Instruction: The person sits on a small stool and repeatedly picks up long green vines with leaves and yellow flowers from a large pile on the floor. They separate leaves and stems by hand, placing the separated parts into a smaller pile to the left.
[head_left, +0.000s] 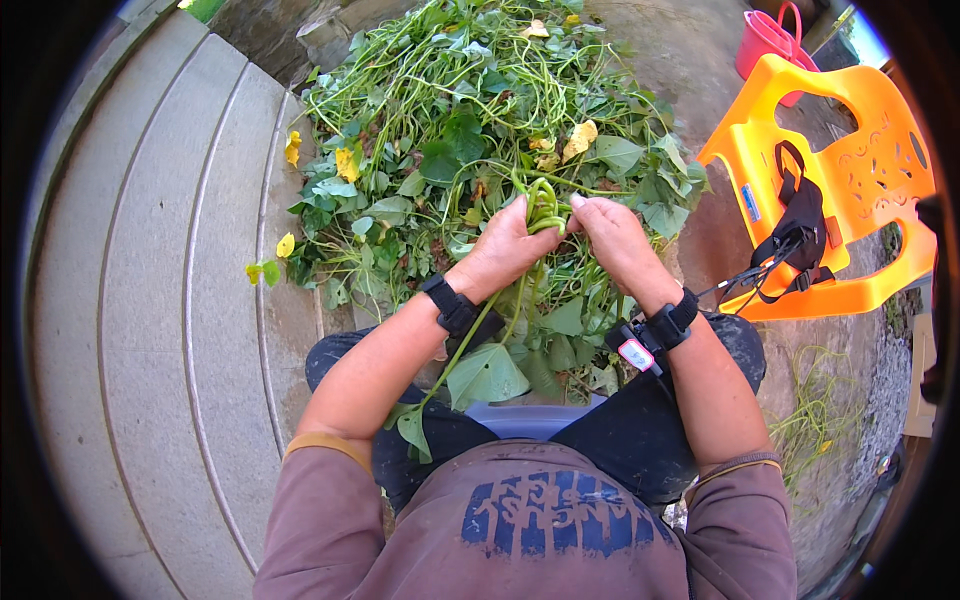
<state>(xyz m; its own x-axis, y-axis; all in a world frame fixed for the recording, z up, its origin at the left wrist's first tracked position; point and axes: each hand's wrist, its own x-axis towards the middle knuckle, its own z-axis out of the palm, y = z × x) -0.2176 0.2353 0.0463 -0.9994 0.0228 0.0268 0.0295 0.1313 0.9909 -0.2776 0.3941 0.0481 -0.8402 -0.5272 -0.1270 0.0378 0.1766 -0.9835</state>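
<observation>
A coiled bundle of green leafy vine stems [545, 205] is between my two hands, above a big heap of vines. My left hand [502, 247] is closed round the bundle, its thumb pointing up along the stems. My right hand [615, 240] meets it from the other side, thumb and fingers pinched together at the bundle's edge. What exactly its fingers grip is partly hidden. From under my left hand a long stem hangs toward my lap, with a broad green leaf [487, 376] at its lower part. Both wrists wear black straps.
The vine heap [440, 130] spreads before me, with some yellow leaves. At right stands an orange plastic chair [870, 165] holding a black strap harness [797, 225]; a pink bucket [765, 45] is behind it. Concrete steps [150, 300] run along the left. Loose stems [815, 410] lie at lower right.
</observation>
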